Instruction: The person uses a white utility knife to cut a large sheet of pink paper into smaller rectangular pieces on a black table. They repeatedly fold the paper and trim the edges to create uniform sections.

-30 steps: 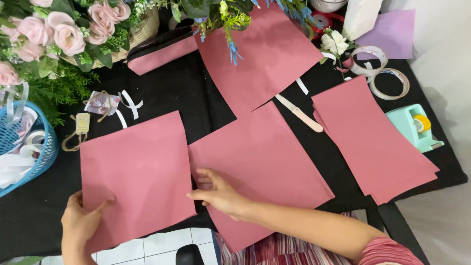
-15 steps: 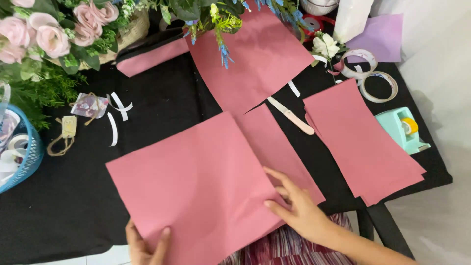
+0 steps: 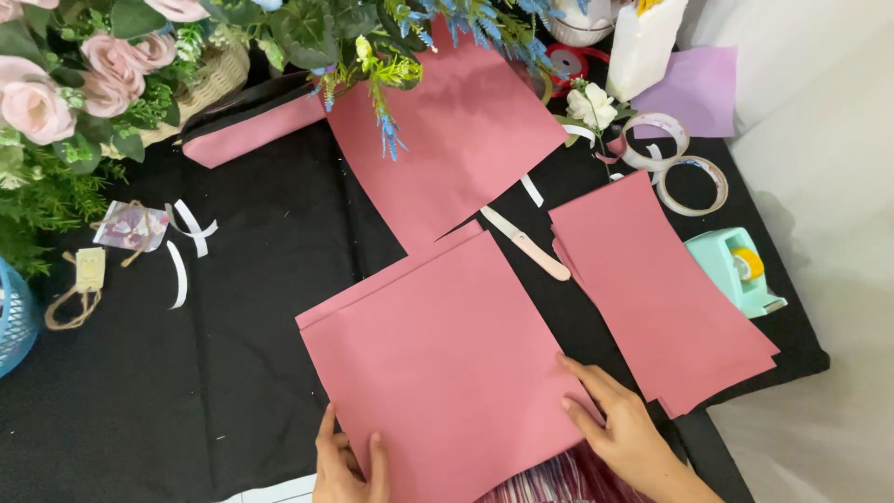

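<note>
Two pink paper sheets (image 3: 447, 354) lay stacked near the front edge of the black-covered desk (image 3: 233, 373), the top one slightly offset so that a thin strip of the lower sheet showed along its upper-left edge. The left hand (image 3: 346, 461) sat at the bottom edge of the stack, its fingers (image 3: 326, 430) pinching the paper there with the thumb on top. The right hand (image 3: 619, 424) rested flat at the lower right corner, fingers (image 3: 582, 373) spread and pressing rather than gripping — nothing was clenched on that side. Another stack of pink sheets (image 3: 661, 298) lay just to the right, well clear of the hands, and a larger pink sheet (image 3: 447, 140) stretched away under the flower arrangement (image 3: 112, 84) at the back. A cream-handled knife (image 3: 526, 244) lay between the sheets, with rings of clear tape (image 3: 694, 184) and a mint tape dispenser (image 3: 736, 270) off to the right, and small tags (image 3: 130, 226) with white strips to the left. To square the two sheets well, it seemed best to keep the right palm light so the top sheet could slide, nudge from the pinched bottom edge until the offset strip vanished, and only then press both corners down — pressing hard too early would likely crease the paper or lock in the skew.
</note>
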